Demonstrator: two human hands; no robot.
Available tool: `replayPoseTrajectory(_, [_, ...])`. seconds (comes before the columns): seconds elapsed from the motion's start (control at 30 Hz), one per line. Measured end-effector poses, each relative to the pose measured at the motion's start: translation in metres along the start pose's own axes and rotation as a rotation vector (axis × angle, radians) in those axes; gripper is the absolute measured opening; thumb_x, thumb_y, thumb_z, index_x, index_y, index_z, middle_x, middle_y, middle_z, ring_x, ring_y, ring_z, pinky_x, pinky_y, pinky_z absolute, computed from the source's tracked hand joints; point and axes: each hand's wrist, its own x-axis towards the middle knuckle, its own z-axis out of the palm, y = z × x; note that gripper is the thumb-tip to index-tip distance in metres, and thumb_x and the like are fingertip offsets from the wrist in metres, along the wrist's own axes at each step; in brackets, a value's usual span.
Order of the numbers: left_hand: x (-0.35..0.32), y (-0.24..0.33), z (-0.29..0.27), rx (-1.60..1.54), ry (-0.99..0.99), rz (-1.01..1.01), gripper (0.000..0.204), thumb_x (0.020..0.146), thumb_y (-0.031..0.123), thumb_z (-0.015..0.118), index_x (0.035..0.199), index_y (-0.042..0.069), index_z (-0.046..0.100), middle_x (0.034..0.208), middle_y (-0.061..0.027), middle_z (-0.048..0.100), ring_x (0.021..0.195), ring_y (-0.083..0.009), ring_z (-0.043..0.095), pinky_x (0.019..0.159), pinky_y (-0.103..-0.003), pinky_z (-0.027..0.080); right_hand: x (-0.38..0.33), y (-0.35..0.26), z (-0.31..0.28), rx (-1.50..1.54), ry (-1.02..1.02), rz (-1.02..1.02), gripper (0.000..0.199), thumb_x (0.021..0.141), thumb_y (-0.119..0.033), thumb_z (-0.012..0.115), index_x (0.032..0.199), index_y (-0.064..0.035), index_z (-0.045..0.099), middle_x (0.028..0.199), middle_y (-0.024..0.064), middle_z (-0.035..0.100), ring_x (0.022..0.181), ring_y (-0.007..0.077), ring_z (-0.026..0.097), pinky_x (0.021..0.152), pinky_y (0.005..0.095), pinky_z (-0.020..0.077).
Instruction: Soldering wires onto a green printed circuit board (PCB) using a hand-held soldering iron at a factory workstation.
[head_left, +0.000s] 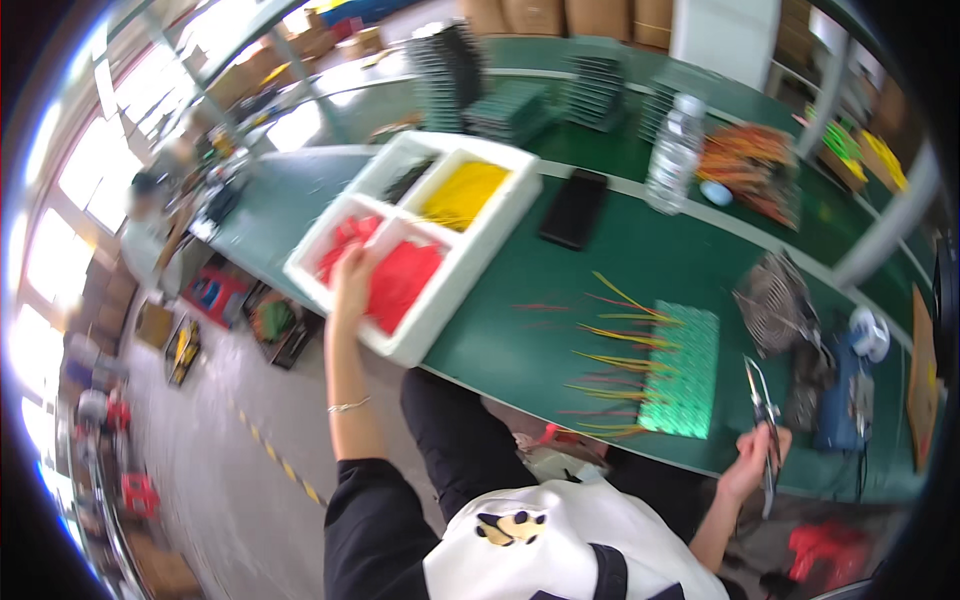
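My left hand [351, 276] reaches into a white foam box [478, 247], among the red wires [405, 284] in its near compartments. Its fingers are blurred, and whether they grip any wire does not show. At the right, my right hand [754, 461] is closed around a slender metal tool [762, 398] with two prongs pointing away from me; its exact kind is unclear. Between the hands lies a green circuit board panel [684, 372] on the table. Yellow and red wires [613, 359] stick out from its left edge in a row.
Yellow wires [466, 194] and dark pieces [408, 180] fill the box's far compartments. Beyond are a black phone [574, 209], a clear bottle [676, 155] and a bag of orange wires [750, 170]. A blue device [845, 400] and a fan-like grille [776, 304] stand right. Stacked green trays [597, 84] line the back.
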Motion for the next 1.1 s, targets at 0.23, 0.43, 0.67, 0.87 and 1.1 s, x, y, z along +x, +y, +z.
replayPoseTrajectory(0.23, [0.001, -0.014, -0.021, -0.023, 0.014, 0.016, 0.019, 0.084, 0.013, 0.06, 0.069, 0.007, 0.051, 0.058, 0.0052, 0.042, 0.051, -0.004, 0.033, 0.046, -0.021, 0.026, 0.007, 0.015, 0.001, 0.182, 0.053, 0.136, 0.012, 0.085, -0.007, 0.056, 0.081, -0.0052, 0.045, 0.062, 0.0002, 0.043, 0.051, 0.0062, 0.037, 0.05, 0.022, 0.0335])
replayPoseTrajectory(0.43, [-0.004, 0.012, -0.004, 0.403, 0.076, 0.065, 0.02, 0.081, 0.015, 0.061, 0.08, -0.004, 0.055, 0.064, -0.0086, 0.055, 0.056, -0.018, 0.046, 0.057, -0.032, 0.039, 0.004, 0.002, 0.003, 0.013, -0.004, 0.05, 0.012, 0.086, -0.008, 0.055, 0.08, -0.0071, 0.045, 0.061, -0.0016, 0.041, 0.052, 0.0051, 0.035, 0.052, 0.0226, 0.0332])
replayPoseTrajectory(0.67, [-0.02, 0.066, 0.002, 0.34, 0.36, 0.309, 0.034, 0.094, 0.028, 0.042, 0.085, -0.004, 0.051, 0.068, -0.0183, 0.052, 0.061, -0.0299, 0.048, 0.06, -0.039, 0.038, 0.008, -0.001, 0.01, 0.061, 0.014, 0.036, 0.011, 0.087, -0.008, 0.055, 0.082, -0.0063, 0.045, 0.062, -0.0002, 0.042, 0.053, 0.0058, 0.038, 0.053, 0.0231, 0.0349])
replayPoseTrajectory(0.87, [-0.054, 0.152, 0.078, 0.181, -0.071, 0.261, 0.031, 0.094, 0.022, 0.037, 0.074, 0.001, 0.049, 0.067, -0.0114, 0.046, 0.063, -0.0215, 0.044, 0.059, -0.035, 0.038, 0.031, -0.004, 0.007, 0.024, -0.045, -0.024, 0.014, 0.085, -0.008, 0.059, 0.085, -0.0025, 0.046, 0.061, 0.0035, 0.051, 0.051, 0.0069, 0.046, 0.051, 0.0221, 0.0402])
replayPoseTrajectory(1.1, [-0.083, 0.171, 0.181, 0.032, -0.689, 0.452, 0.006, 0.09, 0.008, 0.041, 0.092, 0.002, 0.041, 0.064, -0.0197, 0.054, 0.063, -0.042, 0.054, 0.054, -0.045, 0.04, 0.046, 0.007, 0.033, -0.097, -0.105, -0.076, 0.018, 0.082, -0.008, 0.064, 0.083, -0.0034, 0.047, 0.064, 0.0023, 0.053, 0.053, 0.0056, 0.05, 0.049, 0.0192, 0.0408])
